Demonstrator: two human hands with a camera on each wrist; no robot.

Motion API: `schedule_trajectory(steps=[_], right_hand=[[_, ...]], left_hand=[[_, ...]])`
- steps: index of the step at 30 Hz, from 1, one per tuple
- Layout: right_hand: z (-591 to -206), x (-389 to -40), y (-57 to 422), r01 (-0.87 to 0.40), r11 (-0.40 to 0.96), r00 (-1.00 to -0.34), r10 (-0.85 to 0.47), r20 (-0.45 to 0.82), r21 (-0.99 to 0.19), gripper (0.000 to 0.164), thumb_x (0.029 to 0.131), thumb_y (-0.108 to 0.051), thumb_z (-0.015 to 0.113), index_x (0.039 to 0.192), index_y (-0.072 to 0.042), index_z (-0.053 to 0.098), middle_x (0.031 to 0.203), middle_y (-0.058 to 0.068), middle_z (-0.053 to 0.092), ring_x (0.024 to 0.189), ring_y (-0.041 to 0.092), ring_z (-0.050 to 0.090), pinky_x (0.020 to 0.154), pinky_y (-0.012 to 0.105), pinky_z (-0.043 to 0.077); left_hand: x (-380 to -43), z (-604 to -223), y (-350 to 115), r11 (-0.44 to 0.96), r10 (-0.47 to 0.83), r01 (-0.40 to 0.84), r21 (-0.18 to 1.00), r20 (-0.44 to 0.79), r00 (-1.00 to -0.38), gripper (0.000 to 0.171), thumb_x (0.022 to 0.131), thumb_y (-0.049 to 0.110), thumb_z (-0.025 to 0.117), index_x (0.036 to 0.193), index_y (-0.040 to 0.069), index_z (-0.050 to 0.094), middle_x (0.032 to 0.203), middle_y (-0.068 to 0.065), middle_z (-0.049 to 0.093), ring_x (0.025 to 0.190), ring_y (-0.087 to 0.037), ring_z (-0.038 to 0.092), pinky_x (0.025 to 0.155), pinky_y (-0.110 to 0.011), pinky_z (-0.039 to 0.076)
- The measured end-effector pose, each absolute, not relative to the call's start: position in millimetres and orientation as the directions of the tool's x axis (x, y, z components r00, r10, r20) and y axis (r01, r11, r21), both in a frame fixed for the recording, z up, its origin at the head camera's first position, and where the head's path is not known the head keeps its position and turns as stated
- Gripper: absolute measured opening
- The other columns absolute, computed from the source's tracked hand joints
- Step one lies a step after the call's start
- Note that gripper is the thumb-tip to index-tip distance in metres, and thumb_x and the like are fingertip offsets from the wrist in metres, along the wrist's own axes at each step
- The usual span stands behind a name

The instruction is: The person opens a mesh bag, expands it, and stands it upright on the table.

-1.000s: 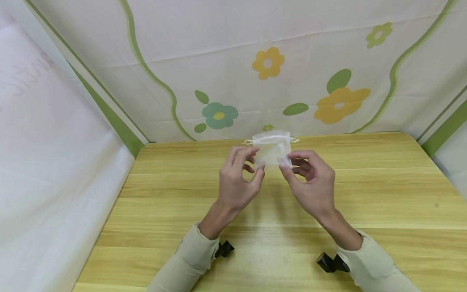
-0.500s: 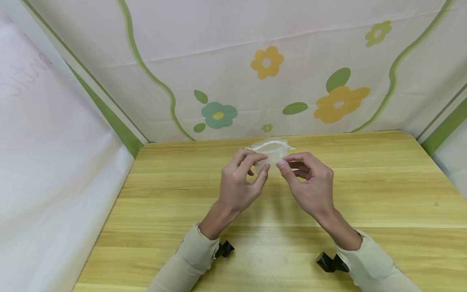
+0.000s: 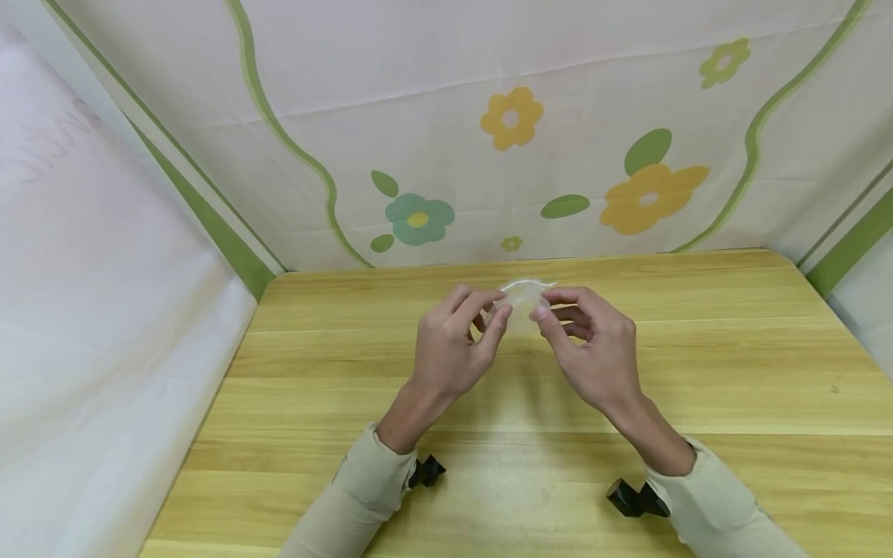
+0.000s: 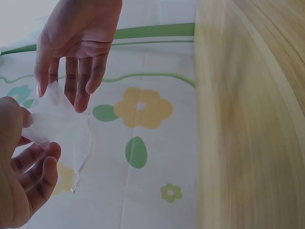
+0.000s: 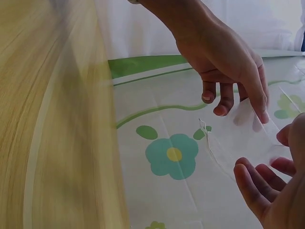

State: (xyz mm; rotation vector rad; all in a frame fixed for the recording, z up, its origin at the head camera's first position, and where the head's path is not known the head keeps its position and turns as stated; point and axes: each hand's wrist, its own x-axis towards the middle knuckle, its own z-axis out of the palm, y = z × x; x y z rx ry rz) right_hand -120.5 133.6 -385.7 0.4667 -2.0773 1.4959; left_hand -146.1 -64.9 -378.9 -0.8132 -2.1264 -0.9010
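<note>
A small sheer white drawstring pouch (image 3: 523,298) hangs in the air between both hands, near the far edge of the table. My left hand (image 3: 452,341) pinches one side of it with thumb and fingertips. On the opposite side, my right hand (image 3: 598,349) pinches it between thumb and index finger. In the left wrist view the thin pouch (image 4: 62,121) stretches from hand to hand, its white cord running along one edge. From the right wrist, the cord's looped end (image 5: 205,129) dangles free. Fingers partly cover the pouch in the head view.
Below the hands lies a wood-grain tabletop (image 3: 523,480). A white cloth with printed flowers (image 3: 418,139) rises behind its far edge, and another white cloth (image 3: 91,310) hangs at the left. Black camera mounts (image 3: 628,498) sit at the sleeve cuffs.
The pouch has tipped from showing its flat face, cord edge up, to a lower, foreshortened pose between the fingers. Both hands stay in nearly the same place, still holding its sides.
</note>
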Motion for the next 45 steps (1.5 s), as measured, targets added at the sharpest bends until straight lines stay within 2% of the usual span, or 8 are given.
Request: schedule_trajectory(steps=[10,16,21,29,35,38,42,45], right_hand=[[-387,-121,131,-0.595,0.388,-0.753,0.038,0.657,-0.704,0.014,0.094,-0.001,0.080,0.107,-0.002,0.080,0.099,0.009,0.078,0.081,-0.002,0.072,0.069,0.011,0.060],[-387,-121,132,-0.565,0.447,-0.770,0.017,0.638,-0.693,0.010,0.094,-0.007,0.081,0.104,-0.009,0.082,0.089,0.002,0.079,0.072,0.002,0.070,0.062,0.012,0.058],[-387,-120,132,-0.542,0.462,-0.800,-0.027,0.599,-0.702,0.013,0.093,-0.009,0.083,0.106,-0.009,0.081,0.084,0.000,0.076,0.070,0.005,0.071,0.061,0.014,0.059],[-388,-119,133,-0.539,0.440,-0.812,-0.044,0.582,-0.718,0.025,0.089,-0.004,0.085,0.113,-0.006,0.078,0.091,0.003,0.074,0.076,0.006,0.074,0.063,0.014,0.061],[-387,-119,133,-0.545,0.333,-0.820,-0.021,0.572,-0.770,0.026,0.090,0.002,0.082,0.115,-0.001,0.075,0.103,0.008,0.076,0.090,0.001,0.072,0.072,0.015,0.062],[-384,-120,135,-0.512,0.166,-0.853,0.020,0.522,-0.843,0.025,0.094,0.005,0.077,0.118,0.007,0.070,0.108,0.009,0.072,0.097,0.006,0.075,0.076,0.019,0.064],[-379,-120,137,-0.441,-0.057,-0.897,0.054,0.438,-0.896,0.018,0.103,0.005,0.066,0.118,0.014,0.061,0.108,0.008,0.066,0.096,0.012,0.076,0.078,0.025,0.066],[-376,-121,139,-0.376,-0.095,-0.926,0.057,0.372,-0.922,0.014,0.107,-0.002,0.062,0.117,0.008,0.061,0.110,0.007,0.065,0.095,0.012,0.075,0.078,0.027,0.066]], left_hand=[[-146,-380,-62,0.557,0.283,0.747,0.362,0.763,-0.581,0.010,0.102,0.012,0.073,0.099,0.005,0.080,0.083,-0.005,0.074,0.063,-0.012,0.068,0.056,-0.019,0.057],[-145,-379,-62,0.593,0.284,0.725,0.350,0.752,-0.595,0.010,0.101,0.011,0.073,0.096,0.006,0.080,0.081,-0.004,0.077,0.058,-0.009,0.065,0.054,-0.014,0.051],[-145,-378,-63,0.590,0.274,0.715,0.374,0.740,-0.614,0.008,0.100,0.008,0.073,0.096,0.005,0.079,0.080,-0.005,0.078,0.056,-0.010,0.066,0.054,-0.013,0.051],[-145,-379,-64,0.559,0.253,0.709,0.429,0.726,-0.639,0.010,0.100,0.009,0.074,0.103,0.001,0.078,0.084,-0.010,0.074,0.065,-0.017,0.072,0.058,-0.025,0.062],[-144,-378,-65,0.546,0.229,0.712,0.441,0.739,-0.633,0.008,0.098,0.008,0.075,0.103,0.001,0.077,0.091,-0.011,0.072,0.074,-0.020,0.075,0.054,-0.016,0.056],[-145,-378,-65,0.492,0.207,0.725,0.481,0.744,-0.635,0.005,0.099,0.005,0.074,0.102,0.001,0.075,0.096,-0.012,0.071,0.081,-0.021,0.075,0.055,-0.016,0.057],[-147,-379,-65,0.421,0.193,0.750,0.510,0.758,-0.623,0.004,0.099,0.003,0.072,0.101,-0.001,0.073,0.103,-0.015,0.069,0.087,-0.024,0.075,0.062,-0.018,0.062],[-149,-379,-66,0.405,0.206,0.780,0.477,0.783,-0.586,0.004,0.097,-0.001,0.073,0.100,-0.002,0.072,0.107,-0.017,0.068,0.091,-0.026,0.074,0.071,-0.019,0.064]])
